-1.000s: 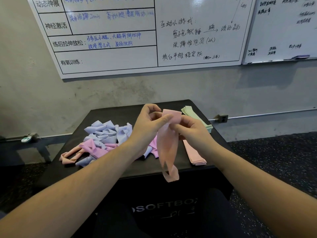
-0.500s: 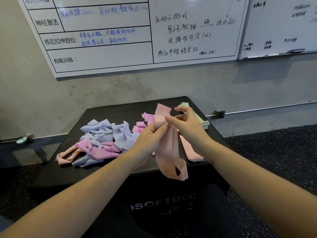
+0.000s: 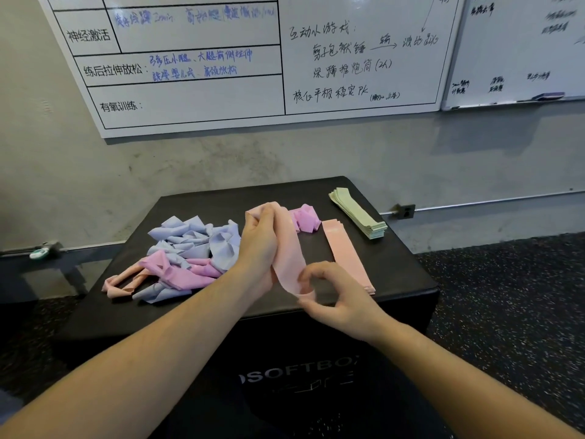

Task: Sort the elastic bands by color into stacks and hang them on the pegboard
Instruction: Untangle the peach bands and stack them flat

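Pink band (image 3: 286, 248): we find it stretched above the box (image 3: 408, 289), left hand (image 3: 258, 245) gripping its top, right hand (image 3: 335, 296) pinching its bottom, presumably flattening it for the pink stack (image 3: 346, 251).

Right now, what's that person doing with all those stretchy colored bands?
The person is sorting them by color. The left hand grips the top of a peach band while the right hand pinches its lower end. A peach stack and a green stack lie on the black box; a mixed pile waits.
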